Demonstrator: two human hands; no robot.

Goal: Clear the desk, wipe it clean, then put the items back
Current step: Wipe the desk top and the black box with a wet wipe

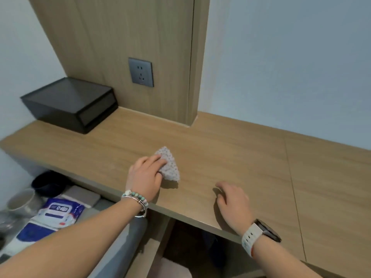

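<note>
Desk (220, 149) mostly cleared, black box (70, 103) at its back-left corner; left hand (145, 177) presses cloth (170, 165) flat near the front edge to wipe, right hand (232, 201) empty, loosely curled, likely bracing there.

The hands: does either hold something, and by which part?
The left hand presses the dotted cloth onto the desk, fingers on its left side. The right hand rests on the desk and holds nothing.

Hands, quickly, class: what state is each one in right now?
Left hand: open, pressing the cloth onto the desk.
Right hand: open, resting loosely curled on the desk, empty.
</note>
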